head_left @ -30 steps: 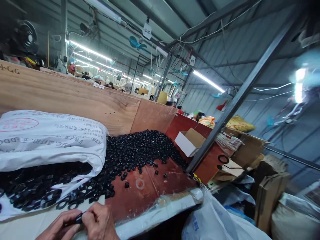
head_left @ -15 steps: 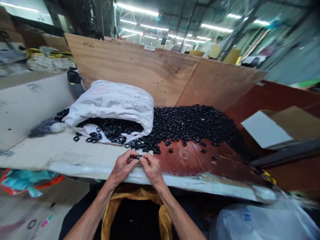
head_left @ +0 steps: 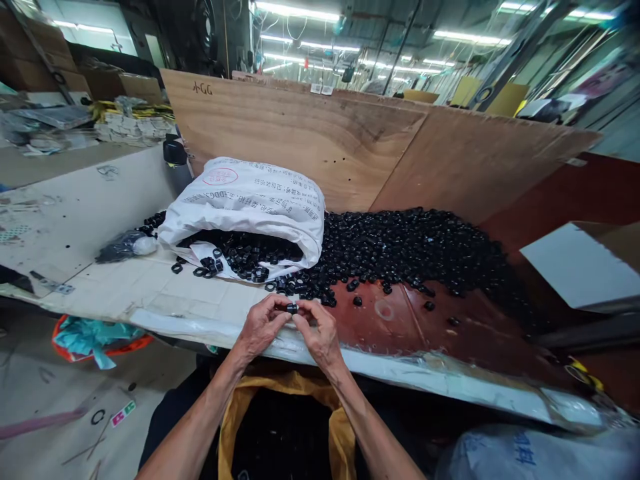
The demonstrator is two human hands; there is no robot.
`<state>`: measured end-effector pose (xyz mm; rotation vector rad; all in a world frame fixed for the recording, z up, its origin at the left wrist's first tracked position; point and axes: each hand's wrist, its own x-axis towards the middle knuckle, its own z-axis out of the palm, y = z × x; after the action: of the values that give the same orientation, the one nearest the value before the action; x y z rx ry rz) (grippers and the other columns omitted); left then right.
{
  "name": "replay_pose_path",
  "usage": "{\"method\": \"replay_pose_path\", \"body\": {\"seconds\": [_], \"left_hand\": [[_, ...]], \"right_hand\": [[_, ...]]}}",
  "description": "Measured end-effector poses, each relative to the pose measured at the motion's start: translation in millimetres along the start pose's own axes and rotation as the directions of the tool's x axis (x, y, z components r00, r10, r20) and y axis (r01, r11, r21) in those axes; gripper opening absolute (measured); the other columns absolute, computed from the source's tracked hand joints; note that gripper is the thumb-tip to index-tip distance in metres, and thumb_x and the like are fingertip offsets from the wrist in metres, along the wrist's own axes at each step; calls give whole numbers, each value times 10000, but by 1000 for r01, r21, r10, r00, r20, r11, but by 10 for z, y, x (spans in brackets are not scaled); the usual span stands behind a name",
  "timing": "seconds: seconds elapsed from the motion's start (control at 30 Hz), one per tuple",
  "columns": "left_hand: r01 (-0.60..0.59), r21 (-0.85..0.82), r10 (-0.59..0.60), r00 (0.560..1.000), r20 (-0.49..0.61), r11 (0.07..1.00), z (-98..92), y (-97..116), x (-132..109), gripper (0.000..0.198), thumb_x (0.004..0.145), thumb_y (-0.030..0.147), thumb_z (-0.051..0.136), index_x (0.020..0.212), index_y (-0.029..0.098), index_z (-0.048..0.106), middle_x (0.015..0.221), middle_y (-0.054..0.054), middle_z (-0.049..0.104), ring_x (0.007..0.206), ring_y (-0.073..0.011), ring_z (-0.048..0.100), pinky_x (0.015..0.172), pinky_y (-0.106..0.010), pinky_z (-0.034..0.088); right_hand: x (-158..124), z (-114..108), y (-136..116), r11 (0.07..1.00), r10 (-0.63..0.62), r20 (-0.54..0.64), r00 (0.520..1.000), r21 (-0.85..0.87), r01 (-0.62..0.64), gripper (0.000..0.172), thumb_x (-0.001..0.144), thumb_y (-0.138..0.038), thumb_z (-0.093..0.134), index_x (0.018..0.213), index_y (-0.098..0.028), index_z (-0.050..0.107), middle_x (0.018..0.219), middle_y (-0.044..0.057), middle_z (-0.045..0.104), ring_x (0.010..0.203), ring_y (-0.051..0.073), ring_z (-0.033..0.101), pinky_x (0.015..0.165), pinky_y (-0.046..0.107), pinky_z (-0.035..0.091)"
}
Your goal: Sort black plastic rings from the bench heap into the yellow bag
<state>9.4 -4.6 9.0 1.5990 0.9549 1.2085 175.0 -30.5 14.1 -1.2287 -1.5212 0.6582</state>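
Observation:
Between the fingertips of both hands is a small black plastic ring-like part (head_left: 292, 309). My left hand (head_left: 263, 325) pinches it from the left, and my right hand (head_left: 318, 331) from the right, just above the table's front edge. Behind them a white woven sack (head_left: 245, 193) lies on its side, its mouth facing me and spilling black ring-like parts (head_left: 245, 260). A large heap of similar black parts (head_left: 415, 247) spreads to the right of the sack. Below my forearms an open yellow-rimmed bag (head_left: 227, 427) has a dark inside; its contents are hard to make out.
A plywood board (head_left: 300, 140) stands along the back of the table. At right leans an open cardboard box (head_left: 570, 267). An orange-rimmed basket (head_left: 63, 347) with teal material sits below left. A pale plastic sack (head_left: 535, 453) stands low at right. Padded wrap (head_left: 190, 327) covers the front edge.
The view has swung slightly left, so the scene sits further right and looks sharper. Both hands still pinch the small black part, which now shows more clearly between the fingertips.

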Motion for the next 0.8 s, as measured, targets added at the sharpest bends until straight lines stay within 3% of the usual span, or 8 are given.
{"method": "replay_pose_path", "body": {"seconds": [0.13,0.3,0.37,0.47,0.6,0.73,0.8], "left_hand": [[-3,44,1,998,56,999,-15,31,-4,152,857,190,633,993,166,698,973,-45,684,869,-157,671,813,-272,560],[26,-2,-26,998,57,1000,-26,26,3,166,873,223,628,1018,158,676,976,-48,686,843,-156,671,793,-272,558],[-1,31,-1,998,63,1000,-24,18,0,170,878,224,627,1029,161,675,1010,-57,677,890,-165,667,823,-281,556],[-28,59,23,997,74,998,-19,19,-6,163,893,221,609,1032,168,675,1044,-63,670,954,-174,657,854,-285,550],[35,11,-35,999,41,999,-16,36,-9,181,878,267,640,1023,161,666,1003,-57,680,859,-157,668,806,-275,562],[44,-20,-44,999,13,999,-17,55,-2,188,857,278,666,1001,158,673,997,-55,686,829,-150,677,802,-272,567],[40,-18,-40,999,9,999,-17,67,3,181,852,266,669,998,158,678,1000,-57,691,840,-154,681,802,-272,571]], "right_hand": [[-4,17,36,995,92,6,996,-45,-91,294,936,-377,549,759,-178,672,626,-10,611,542,124,524,560,226,411],[-16,32,75,999,45,47,998,-3,-45,214,906,-349,583,980,-173,679,774,15,670,633,139,593,587,218,439],[-7,39,79,998,60,59,996,-40,-58,229,937,-358,541,852,-181,660,667,-12,614,571,126,544,557,214,408],[7,51,65,990,85,41,996,-114,-80,408,995,-385,449,661,-192,580,536,-40,495,503,110,458,524,220,353],[-13,50,41,996,26,-21,999,-87,-27,242,941,-367,553,867,-169,671,688,-9,616,561,111,512,570,221,397],[-44,35,42,991,1,-2,1000,-130,-1,303,944,-362,559,717,-181,644,605,-21,573,533,112,480,564,227,389],[-45,28,38,993,-15,-27,1000,-115,12,231,927,-352,582,808,-174,670,673,-3,621,593,127,540,603,231,422]]}}
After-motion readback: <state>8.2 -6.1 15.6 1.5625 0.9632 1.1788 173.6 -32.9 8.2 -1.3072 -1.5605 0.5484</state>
